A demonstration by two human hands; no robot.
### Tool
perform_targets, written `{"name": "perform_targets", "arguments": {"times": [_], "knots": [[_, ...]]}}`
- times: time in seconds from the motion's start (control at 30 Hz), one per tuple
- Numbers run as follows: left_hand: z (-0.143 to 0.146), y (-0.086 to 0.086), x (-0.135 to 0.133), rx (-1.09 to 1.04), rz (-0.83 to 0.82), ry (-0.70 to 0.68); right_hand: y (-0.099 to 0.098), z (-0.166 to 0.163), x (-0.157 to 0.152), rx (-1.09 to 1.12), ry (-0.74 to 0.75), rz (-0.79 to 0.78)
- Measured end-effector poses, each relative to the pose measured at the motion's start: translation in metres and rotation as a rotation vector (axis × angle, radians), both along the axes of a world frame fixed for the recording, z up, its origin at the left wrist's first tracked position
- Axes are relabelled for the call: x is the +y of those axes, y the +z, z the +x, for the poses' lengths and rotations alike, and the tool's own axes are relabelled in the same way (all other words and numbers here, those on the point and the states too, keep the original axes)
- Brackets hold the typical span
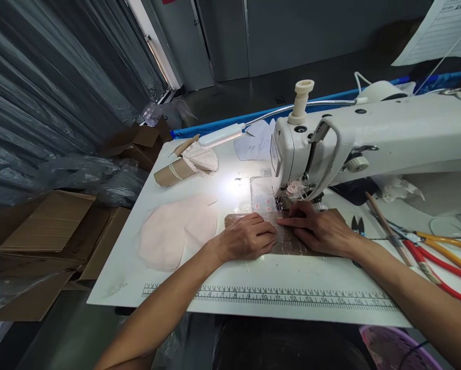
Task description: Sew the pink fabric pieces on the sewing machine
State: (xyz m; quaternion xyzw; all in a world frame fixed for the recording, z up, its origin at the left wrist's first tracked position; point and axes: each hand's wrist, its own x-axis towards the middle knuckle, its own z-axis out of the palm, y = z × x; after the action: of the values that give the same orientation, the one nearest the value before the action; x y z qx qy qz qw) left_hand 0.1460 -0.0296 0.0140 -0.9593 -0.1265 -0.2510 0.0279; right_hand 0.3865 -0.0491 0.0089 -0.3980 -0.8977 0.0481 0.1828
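My left hand presses on a brown board, its fingers bent and held together. What lies under its fingertips is hidden. My right hand rests on the same board, index finger stretched out towards a small translucent piece between the hands. Its other fingers are apart, close to the presser foot of a white sewing machine. A clear plate with small pink marks lies left of the needle area. Pale pink fabric pieces are stacked to the left of my left hand.
A rolled bundle with a rubber band sits at the back left under a lit lamp. Snips, a brown stick and red-handled pliers lie at the right. A printed ruler runs along the front edge. Cardboard boxes stand left.
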Motion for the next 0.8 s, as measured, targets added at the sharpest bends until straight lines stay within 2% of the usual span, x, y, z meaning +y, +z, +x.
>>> {"name": "perform_targets", "arguments": {"times": [0.3,0.63,0.8], "knots": [[0.000,-0.003,-0.002,-0.001,-0.076,0.006,-0.001,-0.001,-0.002,-0.011,-0.034,-0.008],[0.000,0.019,0.009,0.225,-0.190,-0.122,-0.003,0.000,-0.005,-0.070,-0.059,0.000],[0.005,0.019,0.012,0.212,-0.222,-0.110,-0.006,0.002,-0.005,-0.103,-0.030,0.010]]}}
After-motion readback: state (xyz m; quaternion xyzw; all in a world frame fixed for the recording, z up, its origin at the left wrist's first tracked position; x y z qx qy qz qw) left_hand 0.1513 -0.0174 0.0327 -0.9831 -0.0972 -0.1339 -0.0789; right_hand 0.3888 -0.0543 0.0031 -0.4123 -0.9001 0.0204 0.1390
